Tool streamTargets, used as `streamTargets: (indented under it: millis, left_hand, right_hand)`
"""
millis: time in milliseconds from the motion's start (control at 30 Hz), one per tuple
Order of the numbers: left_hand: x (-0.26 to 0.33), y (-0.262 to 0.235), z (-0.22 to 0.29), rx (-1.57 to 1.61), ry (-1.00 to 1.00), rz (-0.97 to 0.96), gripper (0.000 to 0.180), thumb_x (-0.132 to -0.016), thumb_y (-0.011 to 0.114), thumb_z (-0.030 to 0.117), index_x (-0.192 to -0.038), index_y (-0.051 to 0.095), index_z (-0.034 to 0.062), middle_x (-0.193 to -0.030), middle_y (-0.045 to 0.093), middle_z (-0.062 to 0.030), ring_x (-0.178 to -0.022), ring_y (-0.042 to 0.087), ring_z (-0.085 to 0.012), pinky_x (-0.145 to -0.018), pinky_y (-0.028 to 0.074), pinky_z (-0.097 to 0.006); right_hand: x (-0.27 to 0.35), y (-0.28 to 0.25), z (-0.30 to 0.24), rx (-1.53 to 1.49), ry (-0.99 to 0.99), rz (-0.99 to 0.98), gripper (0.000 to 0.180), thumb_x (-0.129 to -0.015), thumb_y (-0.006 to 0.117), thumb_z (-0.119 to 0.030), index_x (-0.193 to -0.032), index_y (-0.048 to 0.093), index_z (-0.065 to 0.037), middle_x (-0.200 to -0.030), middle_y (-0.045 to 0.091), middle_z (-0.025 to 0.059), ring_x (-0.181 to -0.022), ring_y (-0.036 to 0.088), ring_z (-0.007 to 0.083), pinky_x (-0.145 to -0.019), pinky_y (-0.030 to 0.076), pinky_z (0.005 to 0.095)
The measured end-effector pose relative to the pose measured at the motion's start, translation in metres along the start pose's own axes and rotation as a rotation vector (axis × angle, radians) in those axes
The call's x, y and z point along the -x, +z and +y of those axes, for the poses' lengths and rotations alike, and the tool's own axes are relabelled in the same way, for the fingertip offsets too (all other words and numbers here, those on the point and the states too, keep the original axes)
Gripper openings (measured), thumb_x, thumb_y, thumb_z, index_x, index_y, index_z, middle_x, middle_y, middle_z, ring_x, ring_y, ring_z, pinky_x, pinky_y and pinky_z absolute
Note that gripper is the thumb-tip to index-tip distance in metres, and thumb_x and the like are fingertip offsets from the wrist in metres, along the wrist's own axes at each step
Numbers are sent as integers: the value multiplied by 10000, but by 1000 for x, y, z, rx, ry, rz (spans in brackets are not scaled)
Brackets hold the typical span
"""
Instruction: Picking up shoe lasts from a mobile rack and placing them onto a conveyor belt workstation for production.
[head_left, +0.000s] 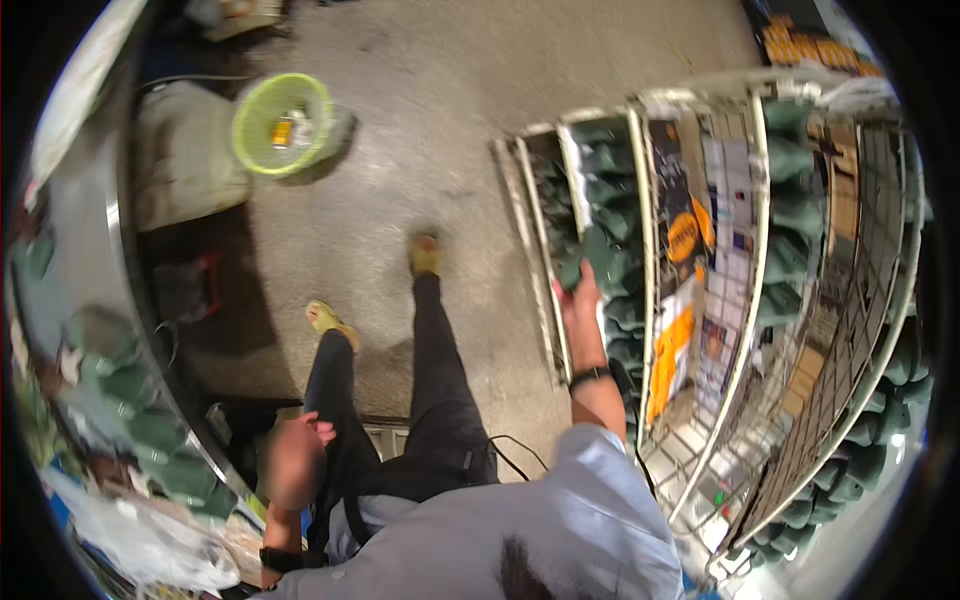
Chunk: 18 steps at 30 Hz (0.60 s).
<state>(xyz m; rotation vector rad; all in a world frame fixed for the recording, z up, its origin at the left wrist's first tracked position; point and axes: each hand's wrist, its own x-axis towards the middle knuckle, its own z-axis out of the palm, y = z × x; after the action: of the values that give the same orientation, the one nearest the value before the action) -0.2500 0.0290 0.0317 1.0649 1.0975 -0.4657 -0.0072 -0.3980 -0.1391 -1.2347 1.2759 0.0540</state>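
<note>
My right hand (580,297) reaches out to the wire rack on my right. Its fingers are closed on a dark green moulded piece (596,255), at the edge of a row of similar green pieces (612,185) on a rack shelf. The piece's exact kind cannot be made out. My left hand (293,458) hangs low beside my left leg, near the workbench. A blur covers most of it, but the fingertips show slightly apart with nothing visible in them. Each wrist wears a dark band.
The white wire rack (757,200) has several tiers, some lined with printed cardboard (680,235). A metal-edged workbench (112,215) at left carries more green pieces (130,390) and a clear plastic bag (150,540). A yellow-green basket (243,140) stands on the concrete floor (430,120) ahead.
</note>
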Motion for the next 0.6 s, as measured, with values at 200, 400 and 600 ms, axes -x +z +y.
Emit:
streamTargets:
  millis: [200, 400, 600]
  left_hand:
    - [8, -54, 15, 169, 255, -51, 272, -917, 431, 141, -1119, 492, -30, -980, 599, -140, -911, 597, -192, -789, 488, -283]
    - [72, -139, 32, 108, 651, -4, 280, -900, 439, 141, -1125, 480, -20, -931, 601, -85, -844, 586, -133, -793, 448, -254]
    - [142, -250, -44, 354, 752, 545, 273, -878, 429, 109, -1097, 492, -40, -901, 620, -116, -819, 612, -164, -745, 474, -273]
  right_hand:
    - [250, 13, -20, 88, 361, -576, 408, -812, 591, -294, -1108, 464, -43, -986, 563, 127, -845, 571, 210, -555, 537, 321]
    - [440, 70, -2, 657, 415, -1464, 562, -812, 566, -308, -1249, 371, -13, -1128, 524, 202, -815, 606, 248, -590, 536, 367]
    - [590, 144, 62, 912, 339, -1729, 511, -816, 559, -297, -1212, 411, -9, -1114, 534, 171, -749, 592, 217, -570, 523, 354]
